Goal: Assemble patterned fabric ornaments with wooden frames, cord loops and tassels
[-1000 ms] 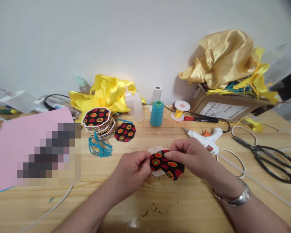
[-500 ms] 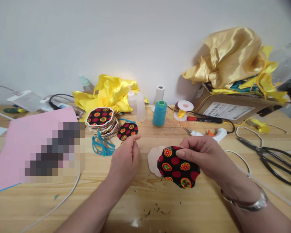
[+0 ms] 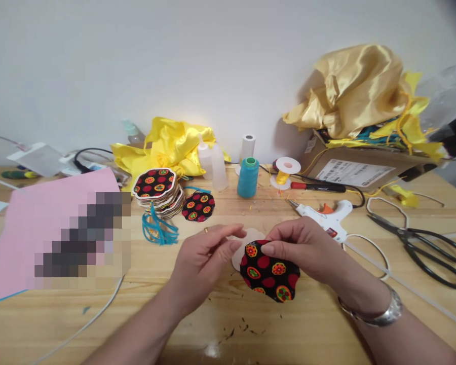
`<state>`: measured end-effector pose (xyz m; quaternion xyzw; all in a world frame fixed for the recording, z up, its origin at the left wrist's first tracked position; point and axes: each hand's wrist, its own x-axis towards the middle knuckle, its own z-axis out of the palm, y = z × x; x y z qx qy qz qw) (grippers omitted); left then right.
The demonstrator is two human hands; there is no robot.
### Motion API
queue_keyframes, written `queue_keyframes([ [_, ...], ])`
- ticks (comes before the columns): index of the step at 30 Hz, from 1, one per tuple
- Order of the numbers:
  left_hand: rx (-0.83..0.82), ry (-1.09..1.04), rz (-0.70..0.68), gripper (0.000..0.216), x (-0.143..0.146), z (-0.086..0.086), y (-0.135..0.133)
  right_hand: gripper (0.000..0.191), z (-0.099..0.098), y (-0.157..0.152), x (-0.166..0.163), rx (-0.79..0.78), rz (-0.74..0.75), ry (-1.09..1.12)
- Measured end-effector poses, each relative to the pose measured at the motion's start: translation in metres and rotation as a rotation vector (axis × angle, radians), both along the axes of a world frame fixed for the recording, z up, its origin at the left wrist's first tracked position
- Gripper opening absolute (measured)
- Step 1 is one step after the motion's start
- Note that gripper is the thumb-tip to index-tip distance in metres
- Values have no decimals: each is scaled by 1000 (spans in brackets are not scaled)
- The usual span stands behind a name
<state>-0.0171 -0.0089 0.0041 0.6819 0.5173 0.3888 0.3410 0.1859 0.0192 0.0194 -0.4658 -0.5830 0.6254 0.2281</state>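
Observation:
My right hand (image 3: 307, 246) pinches the top edge of a black fabric piece (image 3: 269, 271) printed with red and yellow dots, holding it just above the wooden table (image 3: 311, 329). A beige card shape (image 3: 237, 253) lies partly under the fabric. My left hand (image 3: 205, 256) is close to the left of it. Its thumb and fingers are pressed together on something too small to name, and their tips touch the card's edge.
Behind my hands are a stack of patterned pieces (image 3: 157, 188), a single patterned piece (image 3: 198, 206), a teal tassel (image 3: 157, 230) and a teal thread spool (image 3: 248, 177). A glue gun (image 3: 327, 215) and black scissors (image 3: 425, 246) lie right. Pink paper (image 3: 41, 213) lies left.
My left hand pulled away up and left from the fabric, then came back beside it. My right hand turned the fabric flatter and kept hold.

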Motion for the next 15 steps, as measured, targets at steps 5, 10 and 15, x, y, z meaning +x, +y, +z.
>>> queue_keyframes([
  [5, -109, -30, -74, 14, 5, 0, -3, 28, -3, -2, -5, 39, 61, -51],
  [10, -134, 27, 33, 18, 6, -1, 0, 26, -4, 4, 1, 14, 74, -63],
  [15, -307, -101, 129, 17, 4, -4, 4, 18, -6, 13, 12, 1, 63, -88],
])
